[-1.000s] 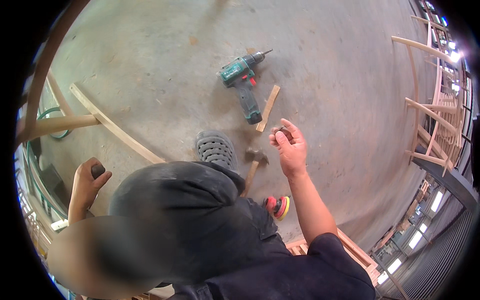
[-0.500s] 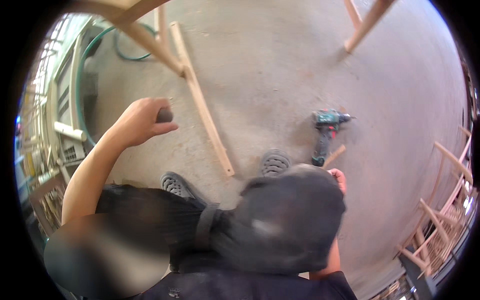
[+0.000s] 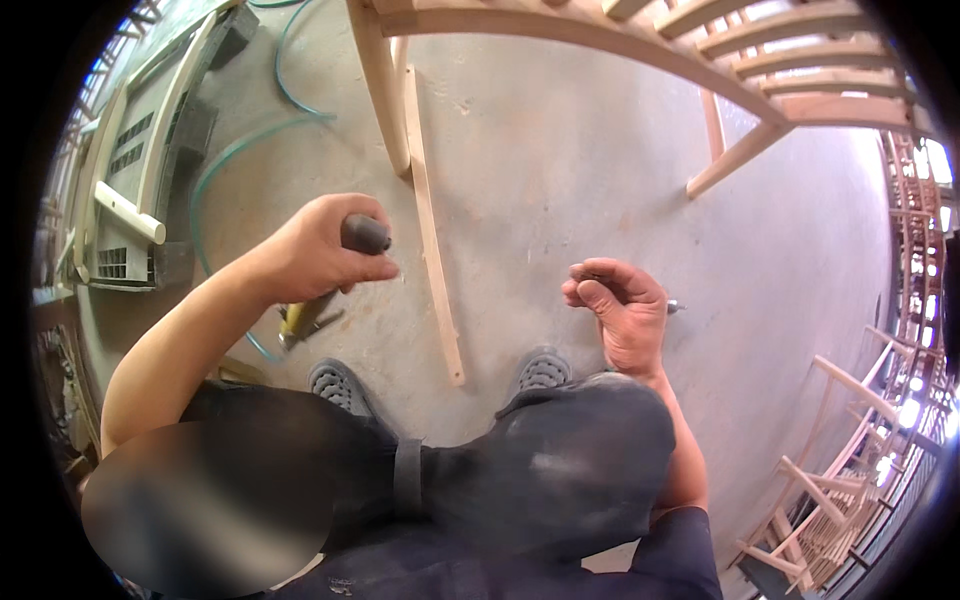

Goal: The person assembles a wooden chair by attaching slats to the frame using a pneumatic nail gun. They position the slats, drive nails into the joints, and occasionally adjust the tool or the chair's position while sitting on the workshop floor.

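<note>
My left hand [image 3: 322, 248] is closed round a dark grey, rounded cylinder [image 3: 364, 234] whose end sticks out past the fingers; the rest of it is covered by the hand. Below that hand, a yellow-and-dark tool [image 3: 297, 320] is partly hidden. My right hand [image 3: 628, 310] is raised in front of my right knee, thumb and fingers curled together. Whatever they may pinch is too small to tell. Behind its wrist, only the tip of a drill [image 3: 674, 306] shows. A long wooden strip [image 3: 428, 240] with holes at its ends lies on the floor between my hands.
A slatted wooden frame on legs [image 3: 560, 22] stands ahead. A green hose [image 3: 215, 165] curves across the floor at left, near a dark pallet [image 3: 130, 200] bearing wooden pieces. Several wooden frames [image 3: 830, 490] are stacked at right. My shoes [image 3: 543, 368] are close to the strip's near end.
My right hand has come up from beside my knee to in front of it, now covering most of the drill. The view has shifted, showing more of the slatted frame. My left hand keeps its grip.
</note>
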`<act>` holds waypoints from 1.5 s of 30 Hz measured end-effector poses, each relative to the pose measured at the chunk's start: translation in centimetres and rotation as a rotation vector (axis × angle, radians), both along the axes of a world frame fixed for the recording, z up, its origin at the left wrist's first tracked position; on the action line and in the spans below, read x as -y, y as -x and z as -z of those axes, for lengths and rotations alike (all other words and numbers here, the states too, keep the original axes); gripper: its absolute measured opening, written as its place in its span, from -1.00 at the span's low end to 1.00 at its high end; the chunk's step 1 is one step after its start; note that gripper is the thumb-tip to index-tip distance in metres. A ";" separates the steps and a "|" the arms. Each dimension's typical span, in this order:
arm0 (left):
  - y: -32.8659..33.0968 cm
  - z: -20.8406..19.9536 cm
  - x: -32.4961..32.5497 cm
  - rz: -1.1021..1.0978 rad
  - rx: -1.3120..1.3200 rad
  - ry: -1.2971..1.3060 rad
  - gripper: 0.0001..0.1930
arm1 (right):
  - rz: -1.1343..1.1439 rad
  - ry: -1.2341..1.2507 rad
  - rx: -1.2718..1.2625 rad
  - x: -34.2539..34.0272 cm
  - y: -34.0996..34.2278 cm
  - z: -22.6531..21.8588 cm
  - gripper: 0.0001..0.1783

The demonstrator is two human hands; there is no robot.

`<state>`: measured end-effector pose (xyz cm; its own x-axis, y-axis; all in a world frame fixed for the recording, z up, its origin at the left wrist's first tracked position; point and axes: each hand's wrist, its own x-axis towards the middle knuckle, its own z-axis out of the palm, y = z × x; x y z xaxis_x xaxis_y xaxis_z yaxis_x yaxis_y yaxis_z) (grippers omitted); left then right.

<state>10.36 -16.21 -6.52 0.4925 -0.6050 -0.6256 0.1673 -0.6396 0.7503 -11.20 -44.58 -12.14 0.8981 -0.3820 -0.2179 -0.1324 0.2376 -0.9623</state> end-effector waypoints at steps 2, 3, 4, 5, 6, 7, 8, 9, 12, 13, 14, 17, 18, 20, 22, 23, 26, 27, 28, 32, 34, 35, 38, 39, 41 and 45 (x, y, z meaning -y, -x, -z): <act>0.7 -0.7 -0.1 -0.079 -0.090 0.063 -0.70 | -0.074 -0.056 0.060 -0.8 -1.9 -1.3 -0.81; 0.9 -0.8 0.0 -0.107 -0.126 0.110 -0.70 | -0.090 -0.039 0.070 -0.9 -2.5 -1.6 -0.81; 1.2 -0.7 0.0 -0.132 -0.164 0.154 -0.70 | -0.104 -0.026 0.077 -1.1 -2.9 -1.9 -0.81; 1.4 -0.6 -0.1 -0.156 -0.204 0.198 -0.69 | -0.117 -0.013 0.084 -1.3 -3.3 -2.2 -0.81; 1.6 -0.6 -0.1 -0.155 -0.236 0.229 -0.70 | -0.140 0.013 0.084 -1.4 -3.6 -2.5 -0.81; 1.8 -0.5 0.0 -0.164 -0.259 0.264 -0.70 | -0.159 0.037 0.084 -1.4 -3.9 -2.9 -0.81; 2.1 -0.4 0.2 -0.172 -0.282 0.298 -0.70 | -0.177 0.060 0.083 -1.4 -4.1 -3.1 -0.80; 2.3 -0.4 0.3 -0.178 -0.306 0.333 -0.71 | -0.199 0.084 0.089 -1.3 -4.2 -3.0 -0.80; 2.5 -0.6 1.0 -0.130 -0.313 0.355 -0.69 | -0.230 0.137 0.101 -1.1 -4.3 -3.3 -0.78; 2.6 -0.6 1.1 -0.126 -0.310 0.355 -0.68 | -0.237 0.137 0.100 -1.2 -4.4 -3.7 -0.79; 2.7 -0.6 1.2 -0.135 -0.311 0.354 -0.67 | -0.243 0.137 0.100 -1.3 -4.5 -3.9 -0.79; 2.7 -0.5 1.5 -0.123 -0.300 0.348 -0.67 | -0.248 0.097 0.137 -1.2 -4.3 -3.9 -0.81; 2.7 -0.6 1.6 -0.124 -0.289 0.322 -0.67 | -0.250 0.090 0.141 -1.0 -4.2 -3.8 -0.82; 2.7 -0.8 1.7 -0.129 -0.271 0.276 -0.66 | -0.257 0.079 0.145 -0.7 -3.9 -3.8 -0.84; 2.8 -0.7 1.6 -0.124 -0.252 0.268 -0.66 | -0.263 0.026 0.178 -0.8 -3.8 -3.7 -0.85; 2.9 -0.7 1.5 -0.124 -0.243 0.264 -0.66 | -0.267 0.000 0.194 -0.8 -3.8 -3.7 -0.86; 2.9 -0.8 1.5 -0.075 -0.217 0.267 -0.67 | -0.281 -0.004 0.238 -0.8 -3.7 -3.4 -0.88; 3.0 -0.9 1.5 -0.070 -0.212 0.266 -0.68 | -0.281 -0.005 0.247 -0.7 -3.6 -3.3 -0.88; 3.0 -0.9 1.5 -0.064 -0.205 0.263 -0.68 | -0.280 -0.008 0.257 -0.7 -3.5 -3.1 -0.87; 3.1 -0.9 1.4 -0.062 -0.195 0.249 -0.69 | -0.272 -0.017 0.281 -0.8 -3.4 -2.9 -0.80; 3.1 -0.9 1.2 -0.062 -0.191 0.257 -0.70 | -0.275 -0.012 0.299 -0.7 -3.4 -2.5 -0.75; 3.1 -0.9 1.2 -0.062 -0.188 0.261 -0.70 | -0.277 -0.009 0.308 -0.6 -3.4 -2.4 -0.73; 3.2 -1.1 1.2 -0.054 -0.176 0.238 -0.71 | -0.239 -0.050 0.298 -1.0 -3.2 -2.5 -0.69; 3.2 -1.1 1.1 -0.046 -0.168 0.239 -0.71 | -0.240 -0.044 0.300 -1.0 -3.2 -2.6 -0.67; 3.1 -1.1 1.0 -0.032 -0.150 0.239 -0.71 | -0.241 -0.035 0.304 -1.0 -3.3 -2.6 -0.64; 3.2 -1.1 1.0 -0.029 -0.131 0.232 -0.71 | -0.219 0.019 0.276 -1.3 -3.1 -2.5 -0.55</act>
